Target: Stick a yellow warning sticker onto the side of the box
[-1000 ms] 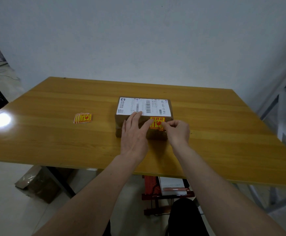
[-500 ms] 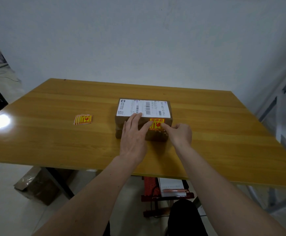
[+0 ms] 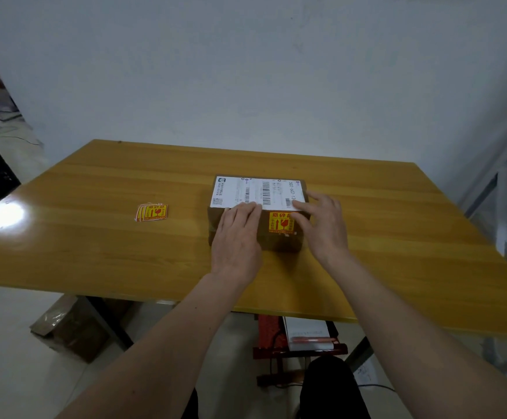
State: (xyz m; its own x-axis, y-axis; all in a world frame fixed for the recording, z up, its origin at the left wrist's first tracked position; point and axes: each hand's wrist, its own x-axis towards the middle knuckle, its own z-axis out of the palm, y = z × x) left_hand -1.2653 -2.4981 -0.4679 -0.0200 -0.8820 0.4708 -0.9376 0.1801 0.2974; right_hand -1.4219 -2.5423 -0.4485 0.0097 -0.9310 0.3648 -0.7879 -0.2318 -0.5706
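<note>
Brown box [image 3: 279,243] on wooden surface [image 3: 95,231], white shipping label [image 3: 255,192] on top. Yellow warning sticker [image 3: 280,221] on near side. Left hand [image 3: 236,237] flat, fingers together, beside sticker. Right hand [image 3: 321,222] fingers spread, touching sticker's right edge. Spare stickers [image 3: 152,212] well left.

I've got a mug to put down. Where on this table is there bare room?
The wooden table is bare right of the cardboard box, behind it toward the wall, and left beyond the spare yellow stickers. It is crowded only at the box, where the left hand and right hand press the yellow warning sticker.
</note>
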